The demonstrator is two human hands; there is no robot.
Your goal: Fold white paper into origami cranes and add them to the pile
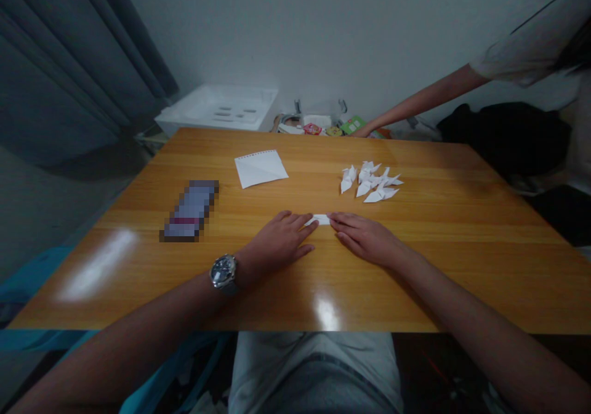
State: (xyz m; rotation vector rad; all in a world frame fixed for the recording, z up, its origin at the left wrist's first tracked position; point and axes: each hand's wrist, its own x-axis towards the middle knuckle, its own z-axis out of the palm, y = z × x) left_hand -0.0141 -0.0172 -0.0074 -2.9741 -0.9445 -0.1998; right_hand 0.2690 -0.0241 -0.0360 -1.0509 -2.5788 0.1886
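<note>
A small folded strip of white paper [323, 219] lies on the wooden table between my hands. My left hand [281, 235] rests over its left end, fingers spread and fingertips on the paper, thumb stretched out on the tabletop. A metal watch is on that wrist. From the other side, my right hand [364, 235] has its outstretched fingertips on the paper's right end, with the thumb apart from them. Both hands partly cover the strip. Just beyond my right hand, several folded paper cranes [369, 183] sit in a group.
A torn-edged white sheet [261, 169] lies farther back on the wooden table [277, 291]. To the left is a blurred-out phone [190, 211]. Behind the table stand a white plastic tray [221, 109] and assorted packets. Another person's arm [425, 100] reaches toward them from the right.
</note>
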